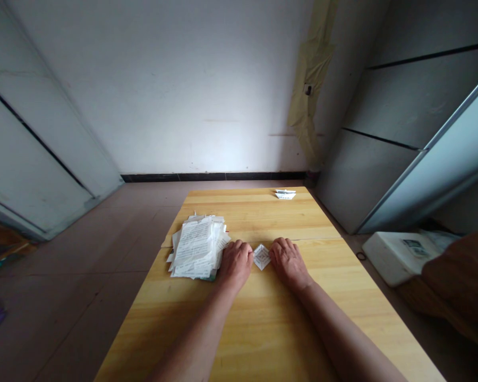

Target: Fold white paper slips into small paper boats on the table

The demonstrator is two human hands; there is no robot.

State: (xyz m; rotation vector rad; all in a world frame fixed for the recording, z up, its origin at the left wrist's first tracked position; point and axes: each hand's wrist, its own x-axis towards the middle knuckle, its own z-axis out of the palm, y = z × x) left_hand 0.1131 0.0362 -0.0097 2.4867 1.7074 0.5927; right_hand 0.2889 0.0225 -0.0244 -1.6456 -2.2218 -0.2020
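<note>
A small folded square of printed paper [262, 257] lies on the wooden table [263, 318], turned like a diamond. My left hand [235, 263] presses on its left edge and my right hand [287, 261] presses on its right edge. Both hands lie knuckles up with fingers curled onto the paper. Only the middle of the folded piece shows between them.
A messy stack of printed sheets [198, 246] lies just left of my left hand. A finished folded paper shape [285, 194] sits at the table's far right edge. A white box [398, 255] rests on the floor to the right, near grey cabinet panels [382, 159].
</note>
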